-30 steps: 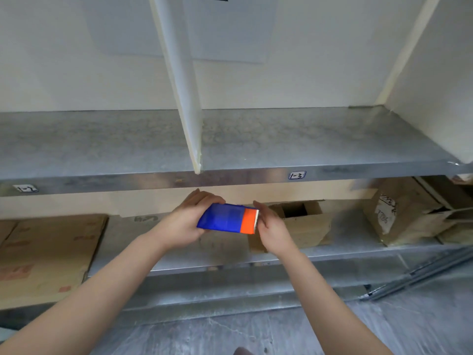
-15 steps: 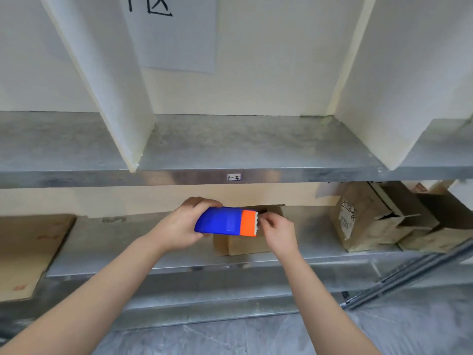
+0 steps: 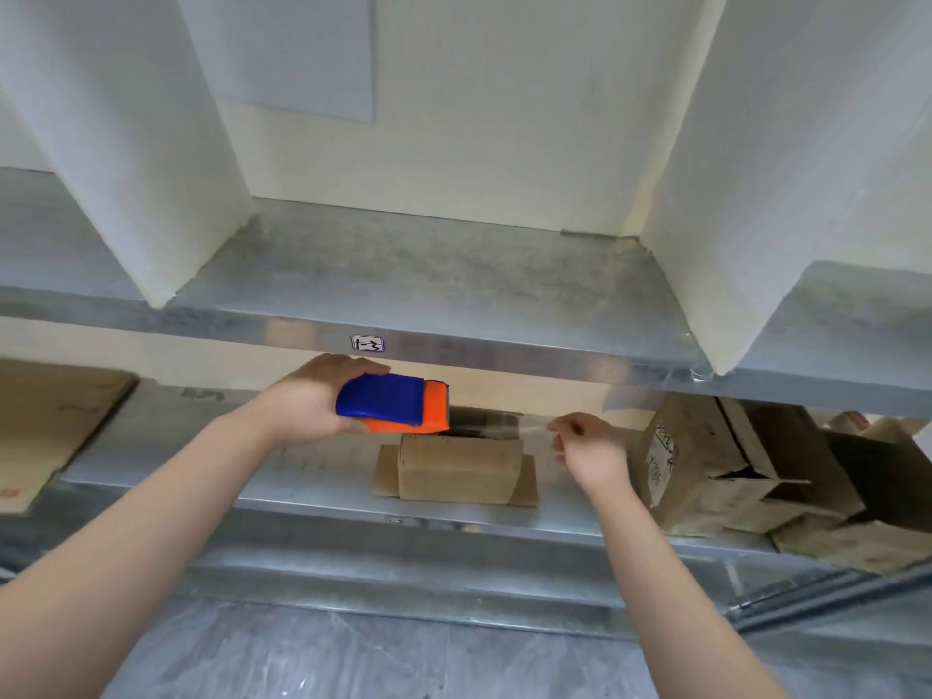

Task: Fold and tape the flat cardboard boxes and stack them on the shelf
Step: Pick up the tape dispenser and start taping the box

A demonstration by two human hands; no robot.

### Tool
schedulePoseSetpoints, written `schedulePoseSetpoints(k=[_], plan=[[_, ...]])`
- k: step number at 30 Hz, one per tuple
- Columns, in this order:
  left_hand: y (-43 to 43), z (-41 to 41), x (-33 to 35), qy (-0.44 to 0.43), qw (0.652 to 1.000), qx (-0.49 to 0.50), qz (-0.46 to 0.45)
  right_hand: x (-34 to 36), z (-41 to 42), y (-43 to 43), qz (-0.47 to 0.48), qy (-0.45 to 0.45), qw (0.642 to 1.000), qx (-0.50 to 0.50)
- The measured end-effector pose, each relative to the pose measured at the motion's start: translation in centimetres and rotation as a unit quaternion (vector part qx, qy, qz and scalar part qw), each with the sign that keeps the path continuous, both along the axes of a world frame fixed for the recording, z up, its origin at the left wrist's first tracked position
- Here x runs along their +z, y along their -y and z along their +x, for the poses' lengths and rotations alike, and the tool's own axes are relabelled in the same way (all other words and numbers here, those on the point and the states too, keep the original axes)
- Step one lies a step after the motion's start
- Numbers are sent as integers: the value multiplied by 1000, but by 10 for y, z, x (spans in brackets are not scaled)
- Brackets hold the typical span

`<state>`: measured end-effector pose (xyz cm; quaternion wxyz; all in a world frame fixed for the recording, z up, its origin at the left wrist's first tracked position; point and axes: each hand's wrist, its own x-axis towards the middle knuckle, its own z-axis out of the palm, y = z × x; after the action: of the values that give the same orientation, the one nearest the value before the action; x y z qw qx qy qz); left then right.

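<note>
My left hand (image 3: 307, 401) grips a blue and orange tape dispenser (image 3: 393, 403) in front of the lower shelf. A strip of clear tape (image 3: 499, 423) stretches from its toothed edge to my right hand (image 3: 587, 449), which pinches the tape's free end. Below and behind the tape, a small open cardboard box (image 3: 459, 469) stands on the lower metal shelf (image 3: 323, 491) with its side flaps spread out. Neither hand touches the box.
The upper metal shelf (image 3: 454, 280) carries white dividers (image 3: 126, 158) and a label "1-3" (image 3: 367, 344). Flat cardboard (image 3: 45, 421) lies at the lower left. Several folded boxes (image 3: 731, 476) are piled at the lower right. Grey floor is below.
My right hand has pulled away to the right from the dispenser, drawing out a strip of clear tape. The camera has shifted right, bringing the small box under my hands.
</note>
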<state>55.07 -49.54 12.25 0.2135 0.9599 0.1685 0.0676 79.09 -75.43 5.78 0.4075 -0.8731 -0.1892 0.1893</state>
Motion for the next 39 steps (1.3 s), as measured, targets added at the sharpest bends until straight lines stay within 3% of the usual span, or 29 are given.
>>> schedulePoseSetpoints(k=[3,8,13,25,29,39], plan=[[3,11,8,-51,997,5,-53,-4,7,-4,6,-27,1000,-3],[-4,33,8,-178,984,30,2,-8,13,-4,35,-49,998,-30],[-3,39,-4,-164,984,1,-75,-16,16,-1,23,-58,998,-23],[-20,37,-48,-181,981,20,-61,-48,23,-8,-58,-31,998,16],[-20,34,-51,-148,986,13,-72,-69,21,-15,-44,-41,998,13],[-25,31,-59,-180,974,47,-128,-109,10,-37,-24,-62,998,2]])
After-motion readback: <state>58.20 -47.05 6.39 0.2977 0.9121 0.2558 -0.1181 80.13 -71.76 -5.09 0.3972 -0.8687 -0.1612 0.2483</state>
